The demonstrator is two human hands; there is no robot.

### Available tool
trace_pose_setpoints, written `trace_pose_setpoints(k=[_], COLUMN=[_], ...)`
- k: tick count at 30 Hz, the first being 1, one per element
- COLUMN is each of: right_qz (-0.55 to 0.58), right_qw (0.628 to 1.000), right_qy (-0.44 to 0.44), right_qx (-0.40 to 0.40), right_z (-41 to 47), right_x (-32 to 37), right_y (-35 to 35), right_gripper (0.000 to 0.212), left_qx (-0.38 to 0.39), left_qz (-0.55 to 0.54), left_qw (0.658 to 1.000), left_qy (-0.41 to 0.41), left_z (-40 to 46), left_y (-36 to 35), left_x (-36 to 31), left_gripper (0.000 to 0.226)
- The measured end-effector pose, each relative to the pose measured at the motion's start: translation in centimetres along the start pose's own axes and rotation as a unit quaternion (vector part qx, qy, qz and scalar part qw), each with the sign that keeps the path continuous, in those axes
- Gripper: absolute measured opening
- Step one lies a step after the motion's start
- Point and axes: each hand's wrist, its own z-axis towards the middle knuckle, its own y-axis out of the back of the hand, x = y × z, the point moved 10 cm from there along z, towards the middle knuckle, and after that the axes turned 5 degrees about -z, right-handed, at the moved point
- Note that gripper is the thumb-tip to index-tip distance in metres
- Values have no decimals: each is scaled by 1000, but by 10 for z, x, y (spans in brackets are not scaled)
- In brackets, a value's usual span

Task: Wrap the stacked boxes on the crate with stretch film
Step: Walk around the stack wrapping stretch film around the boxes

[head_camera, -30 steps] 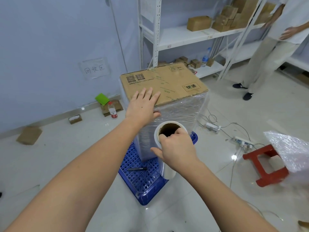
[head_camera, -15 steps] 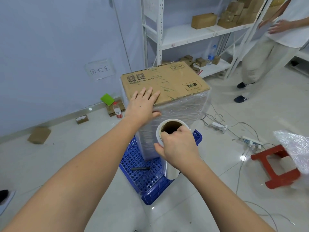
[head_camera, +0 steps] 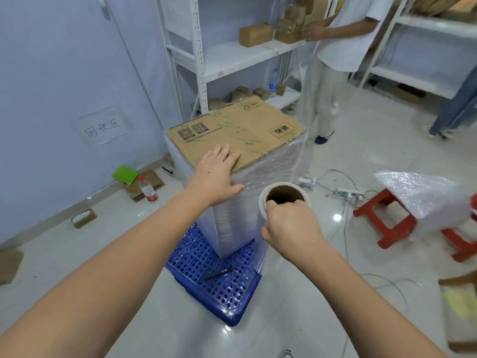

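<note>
Against the far-left wall, a taped sheet with handwritten characters (head_camera: 103, 126), a green pad and a small red-capped bottle (head_camera: 147, 189) on the floor, all shifted in frame against a second ago, so the viewpoint has swung round the near corner of the load. Left hand (head_camera: 218, 174) flat, fingers straight, pressed on the near edge of the top brown cardboard box (head_camera: 247, 127) exactly as a second ago, bracing and gripping nothing. Under it the tall stack of boxes sheathed in clear stretch film (head_camera: 260, 182), upright on the blue perforated plastic crate (head_camera: 219, 288), with a dark pen (head_camera: 219, 273) lying on the crate's bare part. Right hand (head_camera: 289, 223) curled round the top rim of the white film roll with its brown cardboard core (head_camera: 282, 196), thumb hooked inside the core, held upright just beside the stack's near right corner; same grasp as before, carried further rightward. Film visibly drawn from roll to stack. Probably another lap under way, sides already covered, top panel bare. Further right, a standing person at white metal shelving (head_camera: 201, 73), and a red stool (head_camera: 384, 220) under crumpled bubble wrap.
</note>
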Motion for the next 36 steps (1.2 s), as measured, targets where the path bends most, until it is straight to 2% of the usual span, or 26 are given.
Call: trace_pose_setpoints(k=[1,3,5,7,10,14,17,21,23,25,27,36], right_qz=[-1,-10,-27,-37,-17,-12,4,1,10,9,4,3], right_qw=[999,997,992,989,993,996,996,989,985,985,986,989], right_qy=[-33,-82,-124,-147,-107,-60,19,144,173,174,166,99], right_qx=[7,-1,-10,2,-34,-69,-86,-45,-19,-12,-26,-106], right_z=[-3,-6,-6,-6,-11,-20,-24,-31,-34,-35,-37,-37], right_x=[-1,0,-2,-6,1,12,27,65,78,87,98,113], right_y=[-1,-1,2,0,2,9,18,13,14,21,26,26], right_gripper=[25,39,56,59,52,60,57,51,39,21,15,41], left_qx=[4,4,-11,-28,-37,-41,-44,-44,-46,-46,-43,-54], left_qz=[7,20,26,29,24,23,24,27,28,27,26,20], left_qw=[999,996,995,995,996,996,996,996,996,996,996,996], left_qy=[-36,-88,-96,-89,-82,-81,-78,-78,-74,-72,-69,-64], left_z=[-1,-4,-5,-5,-4,-5,-7,-8,-9,-7,-5,-8], left_y=[1,2,0,-1,-1,0,0,-1,-2,-1,0,6], left_x=[3,10,14,11,10,11,11,10,11,10,9,10], left_gripper=[94,89,85,81,78,76,76,76,75,75,75,74])
